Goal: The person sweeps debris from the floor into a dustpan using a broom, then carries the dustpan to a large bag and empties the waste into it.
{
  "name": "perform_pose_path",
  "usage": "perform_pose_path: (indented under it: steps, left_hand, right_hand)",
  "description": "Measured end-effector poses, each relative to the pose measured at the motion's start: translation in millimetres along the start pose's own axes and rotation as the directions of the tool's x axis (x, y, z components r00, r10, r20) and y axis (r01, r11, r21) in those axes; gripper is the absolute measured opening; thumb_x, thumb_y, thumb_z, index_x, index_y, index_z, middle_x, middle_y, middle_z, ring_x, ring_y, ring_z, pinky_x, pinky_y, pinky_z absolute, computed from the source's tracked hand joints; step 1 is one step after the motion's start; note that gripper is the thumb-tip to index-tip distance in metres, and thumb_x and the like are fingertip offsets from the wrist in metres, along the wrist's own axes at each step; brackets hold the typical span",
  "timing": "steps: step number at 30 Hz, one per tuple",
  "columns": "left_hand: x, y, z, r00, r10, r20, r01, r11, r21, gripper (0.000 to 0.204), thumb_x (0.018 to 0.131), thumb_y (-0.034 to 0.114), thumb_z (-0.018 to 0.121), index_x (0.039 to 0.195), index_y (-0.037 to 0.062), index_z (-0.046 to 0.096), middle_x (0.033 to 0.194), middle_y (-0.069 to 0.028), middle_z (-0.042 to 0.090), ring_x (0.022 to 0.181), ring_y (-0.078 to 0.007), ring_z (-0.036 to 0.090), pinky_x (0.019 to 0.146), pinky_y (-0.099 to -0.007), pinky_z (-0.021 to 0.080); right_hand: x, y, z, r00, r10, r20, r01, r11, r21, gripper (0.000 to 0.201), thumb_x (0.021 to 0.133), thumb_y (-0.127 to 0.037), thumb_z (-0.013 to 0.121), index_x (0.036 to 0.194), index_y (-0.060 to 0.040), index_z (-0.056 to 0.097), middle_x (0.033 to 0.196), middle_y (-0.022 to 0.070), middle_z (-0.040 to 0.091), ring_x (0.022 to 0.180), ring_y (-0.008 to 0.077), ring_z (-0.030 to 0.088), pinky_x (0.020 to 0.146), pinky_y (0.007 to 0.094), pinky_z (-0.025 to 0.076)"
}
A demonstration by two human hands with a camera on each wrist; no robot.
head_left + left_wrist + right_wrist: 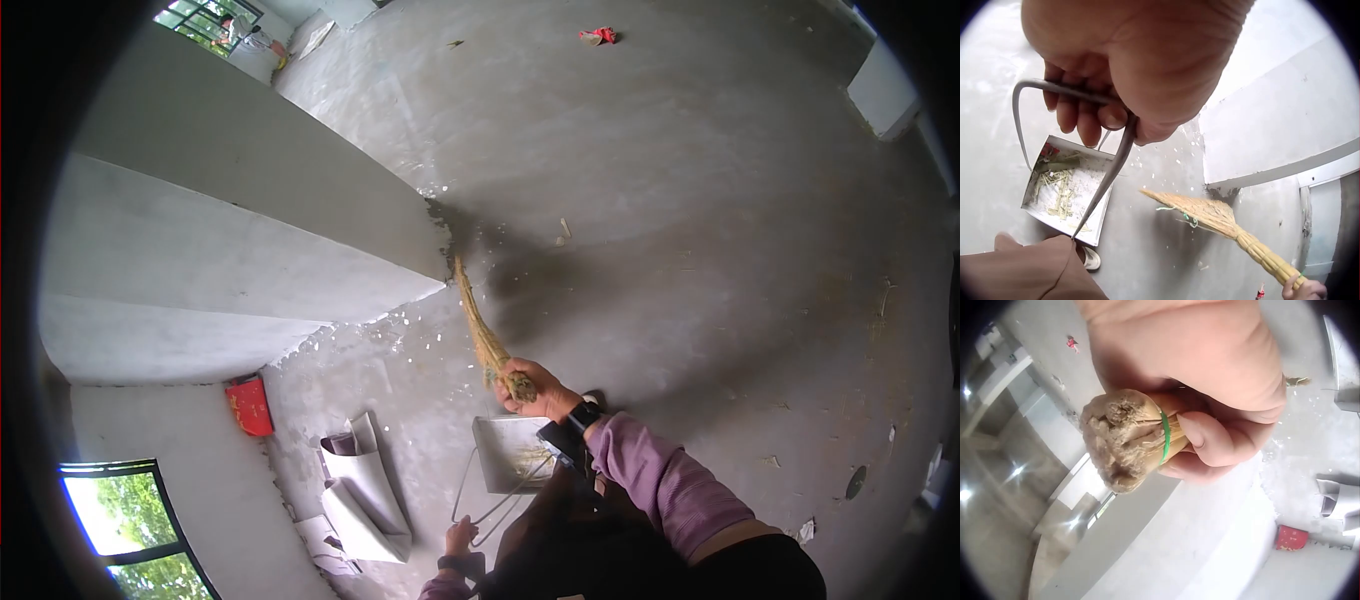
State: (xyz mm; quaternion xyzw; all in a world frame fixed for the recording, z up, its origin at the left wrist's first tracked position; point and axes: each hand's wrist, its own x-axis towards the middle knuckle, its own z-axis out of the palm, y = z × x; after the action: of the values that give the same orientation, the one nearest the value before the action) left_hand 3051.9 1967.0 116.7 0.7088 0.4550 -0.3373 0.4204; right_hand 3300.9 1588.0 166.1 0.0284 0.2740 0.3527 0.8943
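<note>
My right hand (540, 390) grips the handle end of a straw broom (478, 325), whose tip reaches the foot of the wall corner. In the right wrist view, the fingers (1219, 440) curl round the handle (1125, 437) beside a green band. My left hand (461, 538) holds the wire handle (462, 490) of a metal dustpan (490, 432); in the left wrist view, the fingers (1088, 122) curl over that wire (1125, 140). Straw bits and something red lie in the dustpan (1100, 219). The broom's bristles (1200, 209) spread out to the right of the dustpan there.
White flakes (405, 322) lie along the foot of the wall (260, 235). Rolled grey sheets (365, 500) and a red object (249, 405) are at the left. Another red scrap (598, 36) lies far off. A person (245, 35) is by the far window.
</note>
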Motion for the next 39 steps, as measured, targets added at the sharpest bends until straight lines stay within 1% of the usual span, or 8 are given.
perform_pose_path:
  steps: [6,9,13,14,17,29,35,39]
  left_hand:
    - [0,-2,5,0.998,0.053,0.024,-0.052,0.998,-0.035,0.036,0.082,0.030,0.055,0.087,-0.0059,0.060,0.076,-0.0126,0.064,0.071,-0.0187,0.061,0.065,-0.0293,0.047]
    - [1,-7,-7,0.858,0.436,0.273,-0.514,0.703,0.492,0.031,0.083,0.026,0.053,0.091,-0.0026,0.061,0.078,-0.0127,0.064,0.073,-0.0196,0.062,0.066,-0.0298,0.047]
    - [2,1,7,0.990,0.129,0.046,-0.137,0.963,0.233,0.028,0.084,0.026,0.051,0.085,0.0007,0.063,0.080,-0.0134,0.065,0.076,-0.0211,0.062,0.067,-0.0316,0.046]
    - [4,5,6,0.943,0.295,0.152,-0.331,0.877,0.348,0.034,0.082,0.031,0.052,0.081,-0.0008,0.063,0.079,-0.0121,0.065,0.074,-0.0198,0.061,0.066,-0.0308,0.045]
    - [14,21,19,0.999,0.032,0.023,-0.036,0.981,0.191,0.038,0.079,0.035,0.053,0.081,-0.0023,0.063,0.077,-0.0105,0.065,0.072,-0.0183,0.060,0.064,-0.0295,0.045]
    - [28,68,27,0.976,0.121,0.181,-0.173,0.937,0.303,0.040,0.081,0.037,0.055,0.077,-0.0030,0.060,0.071,-0.0104,0.061,0.066,-0.0184,0.057,0.063,-0.0297,0.045]
    - [20,92,55,0.965,0.162,0.206,-0.230,0.901,0.368,0.041,0.080,0.036,0.054,0.080,-0.0045,0.061,0.072,-0.0110,0.062,0.067,-0.0186,0.058,0.065,-0.0303,0.046]
    - [12,104,69,0.947,0.224,0.229,-0.301,0.870,0.391,0.039,0.079,0.032,0.054,0.081,-0.0058,0.062,0.072,-0.0115,0.064,0.067,-0.0173,0.060,0.063,-0.0291,0.046]
  right_hand:
    - [79,-59,-11,0.998,-0.011,0.068,0.001,0.988,0.152,0.018,0.074,-0.015,0.059,0.079,-0.0076,0.043,0.068,0.0063,0.050,0.059,0.0157,0.052,0.041,0.0223,0.034]
    - [76,-95,-37,0.991,-0.102,0.089,0.076,0.963,0.257,0.021,0.076,-0.016,0.059,0.085,-0.0036,0.045,0.072,0.0083,0.049,0.059,0.0149,0.052,0.041,0.0211,0.035]
    - [22,-124,-67,0.974,-0.166,0.154,0.077,0.883,0.463,0.039,0.078,-0.016,0.058,0.103,0.0055,0.037,0.077,0.0082,0.048,0.061,0.0129,0.053,0.043,0.0211,0.038]
    - [6,-126,-71,0.969,-0.196,0.152,0.099,0.867,0.488,0.043,0.078,-0.016,0.059,0.105,0.0080,0.035,0.077,0.0080,0.048,0.062,0.0126,0.053,0.044,0.0208,0.038]
    - [-43,-126,-87,0.933,-0.330,0.145,0.209,0.823,0.528,0.058,0.078,-0.018,0.060,0.112,0.0157,0.027,0.078,0.0070,0.051,0.062,0.0120,0.054,0.046,0.0204,0.040]
    - [-292,-71,-178,0.679,-0.731,-0.065,0.534,0.432,0.727,0.066,0.077,-0.018,0.059,0.122,0.0112,0.020,0.077,0.0059,0.051,0.056,0.0119,0.054,0.042,0.0209,0.037]
    - [-419,-20,-204,0.439,-0.872,-0.216,0.787,0.256,0.562,0.060,0.079,-0.020,0.058,0.119,0.0121,0.027,0.077,0.0049,0.051,0.060,0.0117,0.053,0.043,0.0216,0.036]
    - [-451,-11,-226,0.381,-0.885,-0.269,0.878,0.255,0.405,0.034,0.080,-0.022,0.056,0.101,0.0030,0.045,0.076,0.0046,0.054,0.060,0.0124,0.055,0.042,0.0220,0.036]
